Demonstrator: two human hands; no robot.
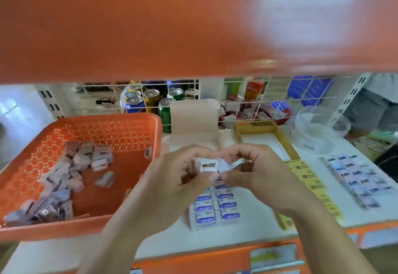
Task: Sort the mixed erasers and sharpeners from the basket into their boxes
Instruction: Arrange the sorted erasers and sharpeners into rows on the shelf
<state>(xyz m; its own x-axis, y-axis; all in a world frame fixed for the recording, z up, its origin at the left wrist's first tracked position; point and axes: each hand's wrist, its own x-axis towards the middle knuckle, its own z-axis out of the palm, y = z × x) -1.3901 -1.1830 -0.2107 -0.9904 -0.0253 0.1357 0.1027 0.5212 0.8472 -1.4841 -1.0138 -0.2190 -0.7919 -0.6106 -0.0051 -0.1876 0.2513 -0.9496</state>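
My left grip [176, 181] pinches a small packet [206, 166]; my right grip [258, 179] pinches a white piece [224, 164] beside it, above erasers [215, 209].

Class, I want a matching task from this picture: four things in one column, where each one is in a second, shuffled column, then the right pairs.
Things
1. orange basket
2. drink cans
3. clear tub
4. small white piece

Places
A. behind the wire grid
B. pinched between the left hand and the right hand
C. at the right end of the shelf
D. at the left, holding loose mixed pieces

Pairs: 1-D, 2-A, 3-C, 4-B
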